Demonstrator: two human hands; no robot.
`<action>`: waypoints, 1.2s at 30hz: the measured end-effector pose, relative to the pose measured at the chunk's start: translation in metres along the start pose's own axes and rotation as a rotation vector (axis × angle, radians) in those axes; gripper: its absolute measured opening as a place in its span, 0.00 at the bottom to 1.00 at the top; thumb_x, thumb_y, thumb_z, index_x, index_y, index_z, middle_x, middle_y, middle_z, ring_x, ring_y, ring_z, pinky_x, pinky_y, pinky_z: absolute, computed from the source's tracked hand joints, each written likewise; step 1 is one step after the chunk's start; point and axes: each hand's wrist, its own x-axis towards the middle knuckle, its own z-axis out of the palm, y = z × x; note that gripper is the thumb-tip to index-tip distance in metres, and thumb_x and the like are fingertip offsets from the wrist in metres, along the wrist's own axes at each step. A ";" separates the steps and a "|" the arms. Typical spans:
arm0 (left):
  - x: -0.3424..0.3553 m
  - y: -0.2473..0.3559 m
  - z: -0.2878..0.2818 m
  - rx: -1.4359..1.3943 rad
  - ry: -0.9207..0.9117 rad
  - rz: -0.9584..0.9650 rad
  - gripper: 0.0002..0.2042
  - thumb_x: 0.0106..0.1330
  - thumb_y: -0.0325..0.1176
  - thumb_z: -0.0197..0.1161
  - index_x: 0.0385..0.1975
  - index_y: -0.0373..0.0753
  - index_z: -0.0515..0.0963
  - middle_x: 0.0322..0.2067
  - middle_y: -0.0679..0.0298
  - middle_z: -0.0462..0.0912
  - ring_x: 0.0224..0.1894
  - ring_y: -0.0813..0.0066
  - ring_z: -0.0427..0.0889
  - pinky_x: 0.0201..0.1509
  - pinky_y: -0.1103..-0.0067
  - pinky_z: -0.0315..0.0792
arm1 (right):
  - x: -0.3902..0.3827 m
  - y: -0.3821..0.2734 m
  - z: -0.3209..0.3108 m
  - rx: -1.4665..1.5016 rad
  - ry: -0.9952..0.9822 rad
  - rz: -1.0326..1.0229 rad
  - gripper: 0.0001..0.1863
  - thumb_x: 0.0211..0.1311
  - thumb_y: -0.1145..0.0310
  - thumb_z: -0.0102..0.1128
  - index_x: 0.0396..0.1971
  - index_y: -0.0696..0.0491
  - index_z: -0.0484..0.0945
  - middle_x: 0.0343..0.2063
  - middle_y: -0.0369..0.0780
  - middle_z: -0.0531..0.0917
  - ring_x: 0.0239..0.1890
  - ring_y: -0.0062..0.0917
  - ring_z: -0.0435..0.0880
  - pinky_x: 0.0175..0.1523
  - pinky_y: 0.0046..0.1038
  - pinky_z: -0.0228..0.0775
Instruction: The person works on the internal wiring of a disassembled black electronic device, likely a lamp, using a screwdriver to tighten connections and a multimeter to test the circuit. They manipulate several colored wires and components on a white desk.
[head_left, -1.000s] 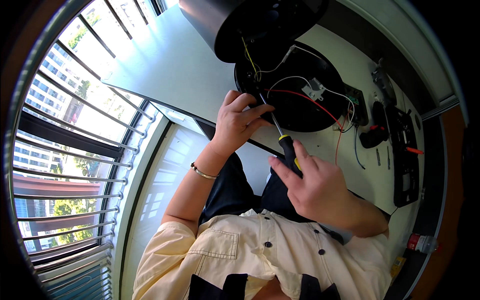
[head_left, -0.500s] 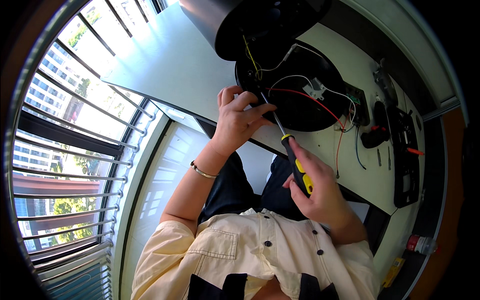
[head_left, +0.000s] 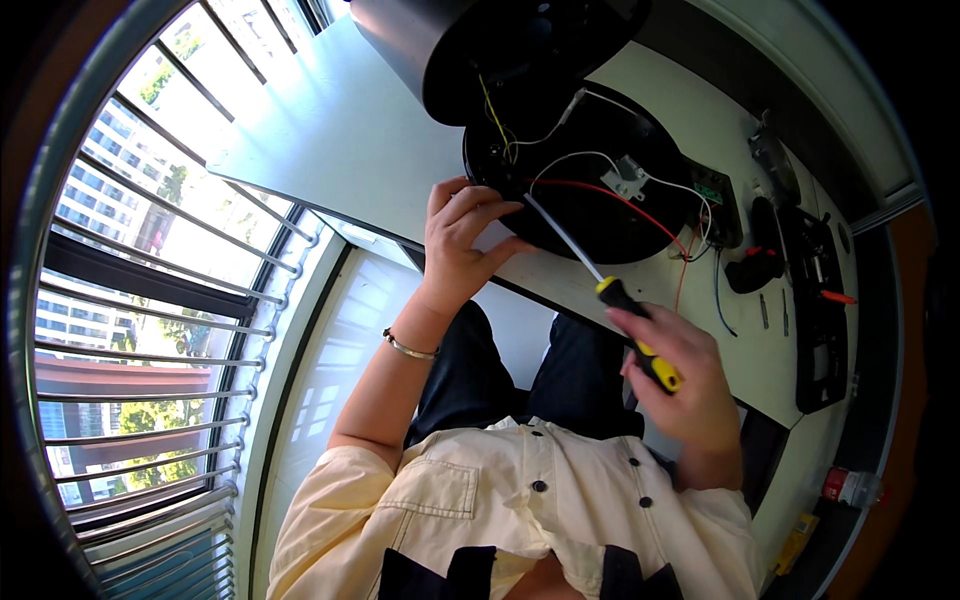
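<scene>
My right hand [head_left: 688,375] grips a screwdriver [head_left: 612,292] with a black and yellow handle. Its long metal shaft slants up and left, and the tip lies over the near left part of a round black base [head_left: 590,225]. At the base's left rim, my left hand [head_left: 468,240] has its thumb and forefinger apart, the fingertips at the edge. White, red and yellow-green wires run across the base, with a small metal bracket [head_left: 625,180] among them. Behind it a large black cylindrical housing [head_left: 400,60] lies tipped, its dark hollow side facing the base.
A green circuit board [head_left: 710,190] in a dark frame sits right of the base. Farther right are a black and red tool [head_left: 752,272], two thin bits [head_left: 765,310] and a black tool case [head_left: 820,330]. A bottle [head_left: 850,488] lies lower right. Barred windows [head_left: 150,330] line the left.
My right hand has moved right with the screwdriver, whose shaft now lies at a flatter slant. My left thumb and forefinger have spread apart, and that hand has shifted slightly left.
</scene>
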 end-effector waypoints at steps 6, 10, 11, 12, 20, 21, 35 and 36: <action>0.003 -0.001 -0.005 -0.072 -0.035 -0.007 0.21 0.31 0.38 0.76 0.30 0.42 0.82 0.34 0.67 0.77 0.43 0.63 0.70 0.45 0.72 0.68 | -0.034 0.027 -0.009 0.528 0.469 0.121 0.29 0.40 0.83 0.54 0.51 0.65 0.73 0.43 0.53 0.79 0.26 0.21 0.79 0.33 0.21 0.73; 0.010 0.000 -0.011 -0.116 -0.080 -0.040 0.14 0.37 0.34 0.75 0.25 0.41 0.83 0.32 0.67 0.78 0.41 0.66 0.71 0.43 0.74 0.68 | -0.037 0.060 -0.022 0.506 0.607 0.018 0.31 0.45 0.82 0.52 0.57 0.64 0.67 0.44 0.57 0.78 0.26 0.19 0.79 0.31 0.17 0.71; 0.011 -0.001 -0.013 -0.112 -0.087 -0.069 0.12 0.38 0.33 0.75 0.24 0.40 0.83 0.31 0.67 0.79 0.41 0.67 0.72 0.42 0.75 0.69 | -0.035 0.064 -0.022 0.495 0.614 0.030 0.31 0.46 0.81 0.52 0.56 0.64 0.67 0.45 0.57 0.78 0.26 0.19 0.79 0.31 0.17 0.70; 0.012 -0.002 -0.014 -0.109 -0.094 -0.098 0.10 0.40 0.31 0.74 0.23 0.39 0.83 0.30 0.67 0.79 0.40 0.68 0.72 0.41 0.75 0.69 | -0.033 0.068 -0.022 0.483 0.620 0.042 0.31 0.46 0.81 0.52 0.56 0.65 0.67 0.45 0.57 0.78 0.26 0.19 0.79 0.31 0.17 0.70; 0.045 -0.001 -0.016 0.176 -0.089 -0.316 0.08 0.43 0.25 0.72 0.26 0.41 0.85 0.31 0.65 0.78 0.38 0.69 0.73 0.42 0.75 0.70 | -0.026 0.083 -0.011 0.488 0.620 0.058 0.30 0.44 0.86 0.51 0.55 0.65 0.68 0.47 0.56 0.77 0.28 0.19 0.79 0.36 0.20 0.73; 0.047 -0.002 -0.015 0.226 -0.115 -0.291 0.08 0.43 0.25 0.72 0.26 0.41 0.85 0.31 0.65 0.78 0.38 0.68 0.72 0.42 0.75 0.70 | -0.027 0.083 -0.011 0.465 0.621 0.072 0.30 0.44 0.86 0.51 0.55 0.65 0.68 0.47 0.56 0.77 0.28 0.19 0.79 0.36 0.20 0.73; 0.063 0.007 0.002 0.439 -0.301 -0.303 0.06 0.44 0.26 0.71 0.24 0.41 0.85 0.30 0.64 0.80 0.38 0.66 0.74 0.42 0.75 0.72 | -0.034 0.092 -0.010 0.299 0.526 -0.044 0.29 0.45 0.84 0.50 0.54 0.65 0.69 0.49 0.59 0.74 0.33 0.29 0.83 0.32 0.21 0.75; 0.063 0.007 0.002 0.425 -0.311 -0.301 0.06 0.45 0.26 0.71 0.24 0.40 0.85 0.30 0.64 0.80 0.38 0.67 0.75 0.42 0.75 0.72 | -0.034 0.091 -0.011 0.301 0.516 -0.042 0.29 0.45 0.85 0.50 0.54 0.65 0.69 0.49 0.60 0.74 0.34 0.30 0.83 0.33 0.22 0.76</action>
